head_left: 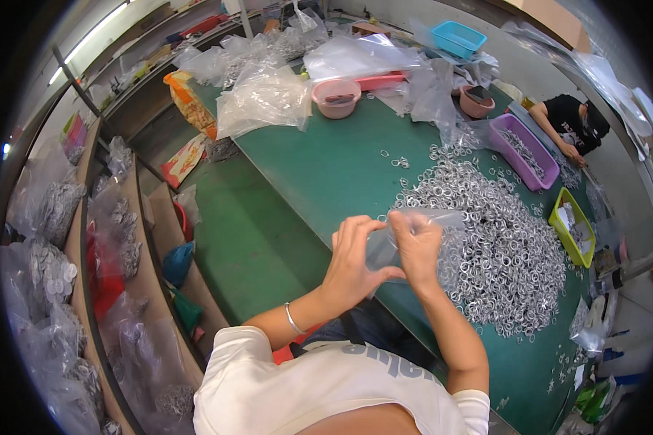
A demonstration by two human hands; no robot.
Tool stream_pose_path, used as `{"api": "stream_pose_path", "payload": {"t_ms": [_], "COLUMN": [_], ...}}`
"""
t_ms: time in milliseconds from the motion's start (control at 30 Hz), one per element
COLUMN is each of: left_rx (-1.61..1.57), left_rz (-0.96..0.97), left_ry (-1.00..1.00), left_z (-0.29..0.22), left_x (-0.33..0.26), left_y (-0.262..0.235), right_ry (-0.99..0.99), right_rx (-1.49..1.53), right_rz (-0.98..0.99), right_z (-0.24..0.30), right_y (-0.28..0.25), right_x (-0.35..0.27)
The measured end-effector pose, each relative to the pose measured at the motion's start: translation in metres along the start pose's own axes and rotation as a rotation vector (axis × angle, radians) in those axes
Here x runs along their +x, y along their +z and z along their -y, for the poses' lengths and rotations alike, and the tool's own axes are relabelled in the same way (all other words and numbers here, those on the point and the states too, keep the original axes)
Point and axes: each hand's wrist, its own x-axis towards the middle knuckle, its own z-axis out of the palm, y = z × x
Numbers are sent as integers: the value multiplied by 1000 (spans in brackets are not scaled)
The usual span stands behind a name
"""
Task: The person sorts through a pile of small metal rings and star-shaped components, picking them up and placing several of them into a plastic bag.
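Observation:
A clear plastic bag (pixel 383 250) is stretched between my two hands over the table's near edge. My left hand (pixel 352 264) curves around one side of it, fingers bent and thumb apart, with the film in the gap. On the other side my right hand (pixel 419 250) pinches the bag between thumb and fingers. Part of the bag sticks out past my right hand, above a large heap of silver metal rings (pixel 500 246). I cannot make out anything inside the bag. A few loose rings (pixel 399 162) lie beyond the heap.
The green table (pixel 290 170) bears a pink bowl (pixel 336 99), stacked clear bags (pixel 265 101), a purple basket (pixel 524 152) of metal parts and a lime basket (pixel 573 226). A co-worker (pixel 573 123) sits at the far right. Shelves (pixel 141 254) with filled bags stand left.

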Motion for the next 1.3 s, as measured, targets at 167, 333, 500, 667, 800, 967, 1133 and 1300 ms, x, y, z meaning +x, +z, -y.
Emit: {"api": "stream_pose_path", "payload": {"t_ms": [167,333,500,667,800,967,1133,1300], "left_rx": [-54,-286,-381,-115,68,74,-58,-107], "left_rz": [-36,113,-304,-819,-683,-473,-484,-284], "left_ry": [-30,-114,-176,143,450,450,510,580], "left_z": [20,49,75,85,80,95,102,89], "left_x": [16,48,88,137,124,67,46,28], "left_y": [-23,-50,-69,-61,-27,0,11,12], "right_ry": [-209,-150,-362,97,1048,740,802,864], "right_rx": [-30,-407,-373,41,772,1225,889,861], "right_rz": [157,184,89,15,541,505,610,115], "right_z": [20,4,9,-28,-49,-20,-63,-55], "right_y": [34,34,45,50,35,32,34,46], "right_x": [19,50,74,93,84,72,59,85]}}
